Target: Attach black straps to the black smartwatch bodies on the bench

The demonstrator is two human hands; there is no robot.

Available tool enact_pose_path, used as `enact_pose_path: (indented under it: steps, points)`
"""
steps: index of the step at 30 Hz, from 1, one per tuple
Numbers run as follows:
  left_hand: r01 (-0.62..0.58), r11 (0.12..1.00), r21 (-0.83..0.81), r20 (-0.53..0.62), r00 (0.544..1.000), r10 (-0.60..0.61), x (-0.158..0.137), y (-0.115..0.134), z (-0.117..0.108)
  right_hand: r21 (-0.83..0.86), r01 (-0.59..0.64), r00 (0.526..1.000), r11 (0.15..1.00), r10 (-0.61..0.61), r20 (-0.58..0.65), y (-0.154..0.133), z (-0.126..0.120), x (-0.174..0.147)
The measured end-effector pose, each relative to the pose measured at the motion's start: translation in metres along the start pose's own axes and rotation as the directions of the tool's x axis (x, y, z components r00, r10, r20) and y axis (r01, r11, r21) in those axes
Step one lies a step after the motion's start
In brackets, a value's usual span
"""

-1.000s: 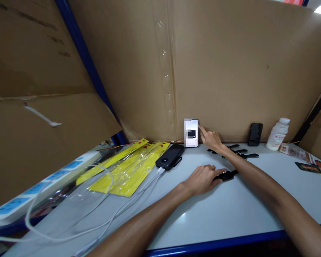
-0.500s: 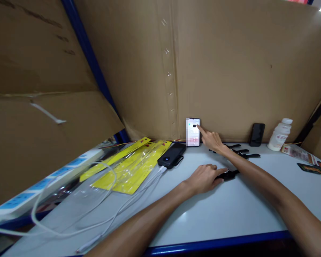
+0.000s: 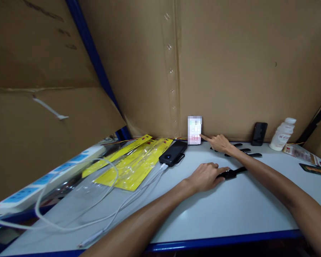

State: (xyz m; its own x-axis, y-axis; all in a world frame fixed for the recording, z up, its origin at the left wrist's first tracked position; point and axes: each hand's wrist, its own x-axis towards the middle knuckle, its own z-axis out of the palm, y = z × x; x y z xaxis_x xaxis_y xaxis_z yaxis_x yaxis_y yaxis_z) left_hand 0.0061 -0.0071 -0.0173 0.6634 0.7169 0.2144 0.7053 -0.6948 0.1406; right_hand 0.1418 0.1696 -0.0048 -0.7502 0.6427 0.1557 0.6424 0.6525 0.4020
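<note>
My left hand (image 3: pixel 205 176) lies low over the table, with thumb and index finger closed on one end of a black watch (image 3: pixel 230 174). The watch's strap stretches right, passing under my right forearm. With the index finger stretched out, my right hand (image 3: pixel 219 143) points at the lower right of a lit smartphone (image 3: pixel 194 130). That fingertip is at the screen's edge, and the hand holds nothing. The phone stands upright against the cardboard. Several more black straps (image 3: pixel 253 155) lie behind my right wrist, partly hidden by it.
A black power bank (image 3: pixel 173 153) with white cables (image 3: pixel 123 203) lies beside yellow-backed clear packages (image 3: pixel 133 176). A white power strip (image 3: pixel 46 180) runs along the left edge. At right stand a dark phone (image 3: pixel 259 134) and a plastic bottle (image 3: pixel 282 135). Cardboard (image 3: pixel 224 64) walls the back.
My right index finger has moved from the upper part of the phone screen down to its lower right. My left hand stays at the watch. The view has shifted slightly.
</note>
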Motion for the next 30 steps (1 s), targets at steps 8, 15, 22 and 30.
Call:
enact_pose_path:
  steps: [8, 15, 22, 30]
  points:
    - [0.006, 1.0, 0.012, 0.014, 1.0, -0.006, 0.0, 0.0, -0.001, -0.031, 0.006, 1.0, 1.0, -0.007, -0.026, -0.006, -0.003, -0.002]
    - [0.015, 1.0, 0.002, 0.025, 1.0, -0.015, -0.001, 0.001, -0.003, -0.057, 0.106, 0.994, 0.993, -0.106, 0.006, -0.01, 0.003, -0.006]
    - [0.013, 1.0, 0.0, 0.022, 1.0, -0.013, 0.0, 0.002, -0.003, -0.044, 0.068, 0.997, 0.997, -0.069, -0.027, -0.014, 0.001, 0.003]
    - [0.028, 1.0, 0.002, 0.046, 0.999, -0.028, 0.0, 0.004, -0.005, -0.058, 0.263, 0.964, 0.963, -0.259, 0.06, -0.02, -0.004, 0.009]
